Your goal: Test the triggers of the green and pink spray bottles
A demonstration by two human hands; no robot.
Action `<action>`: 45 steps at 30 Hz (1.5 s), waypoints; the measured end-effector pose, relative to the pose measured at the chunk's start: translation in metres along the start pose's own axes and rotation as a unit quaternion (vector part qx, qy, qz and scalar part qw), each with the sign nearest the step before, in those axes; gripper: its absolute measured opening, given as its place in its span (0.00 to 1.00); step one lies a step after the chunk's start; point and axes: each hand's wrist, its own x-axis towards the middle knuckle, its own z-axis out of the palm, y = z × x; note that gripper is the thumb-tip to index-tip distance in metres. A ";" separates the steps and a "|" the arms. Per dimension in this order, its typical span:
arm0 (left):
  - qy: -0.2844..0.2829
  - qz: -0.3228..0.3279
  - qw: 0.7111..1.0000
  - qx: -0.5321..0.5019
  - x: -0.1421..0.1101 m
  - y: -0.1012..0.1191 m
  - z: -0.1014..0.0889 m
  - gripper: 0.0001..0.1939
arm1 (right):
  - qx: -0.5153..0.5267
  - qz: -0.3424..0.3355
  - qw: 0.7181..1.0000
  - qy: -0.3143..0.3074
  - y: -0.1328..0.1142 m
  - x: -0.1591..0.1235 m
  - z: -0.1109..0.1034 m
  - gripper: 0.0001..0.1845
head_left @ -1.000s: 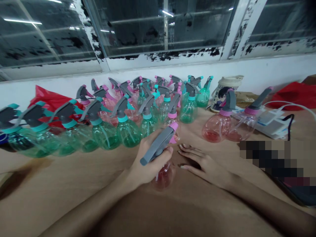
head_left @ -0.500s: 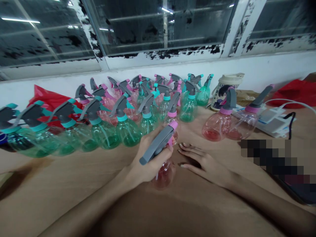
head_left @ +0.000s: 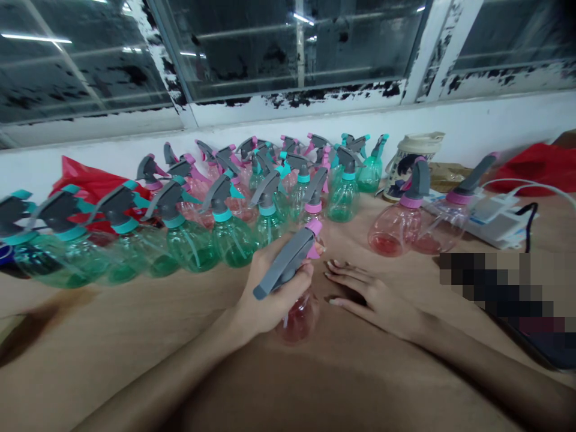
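Note:
My left hand (head_left: 270, 294) is wrapped around the neck of a pink spray bottle (head_left: 297, 318) with a grey and pink trigger head. The bottle stands on the wooden table (head_left: 360, 372), and my fingers hide its collar. To its right, my right hand (head_left: 369, 294) lies on the tabletop with fingers stretched out, apart from the bottle and holding nothing. Just behind the held bottle is another spray bottle with a pink collar (head_left: 314, 208). A row of green spray bottles (head_left: 191, 246) stretches away to the left.
More pink and green spray bottles crowd toward the wall. Two pink spray bottles (head_left: 393, 231) stand at right, before a cream bag-like container (head_left: 418, 147) and a white power strip (head_left: 499, 219) with cables. Red plastic bags (head_left: 535, 171) lie at both sides. A dark, partly pixelated object (head_left: 540, 336) lies at right.

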 end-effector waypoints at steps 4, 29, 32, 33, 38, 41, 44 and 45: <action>0.009 -0.014 1.000 -0.007 -0.001 0.000 0.002 0.03 | 0.003 -0.001 1.000 0.002 -0.001 0.000 -0.001 0.27; -0.006 -0.010 1.000 -0.024 -0.002 0.003 0.000 0.03 | 0.010 0.006 1.000 -0.004 -0.001 0.000 -0.001 0.27; -0.014 -0.022 0.999 -0.038 -0.002 0.003 -0.002 0.06 | 0.005 0.007 1.000 -0.011 -0.001 0.000 -0.002 0.28; -0.015 -0.023 0.999 -0.041 -0.002 0.003 -0.002 0.06 | 0.003 0.007 1.000 -0.014 -0.002 0.001 -0.002 0.28; -0.021 -0.009 0.999 -0.026 0.001 0.004 -0.002 0.04 | 0.009 0.005 1.000 -0.007 -0.002 0.001 -0.003 0.27; -0.023 -0.006 1.000 -0.019 0.003 0.005 -0.003 0.02 | 0.009 0.004 1.000 -0.004 -0.002 0.001 -0.002 0.26; -0.023 0.002 1.000 -0.021 0.003 0.004 -0.003 0.02 | 0.008 0.007 1.000 -0.005 -0.001 0.000 -0.001 0.26; -0.023 0.004 1.000 -0.021 0.002 0.004 -0.003 0.03 | 0.010 0.007 1.000 -0.003 -0.001 0.000 -0.001 0.26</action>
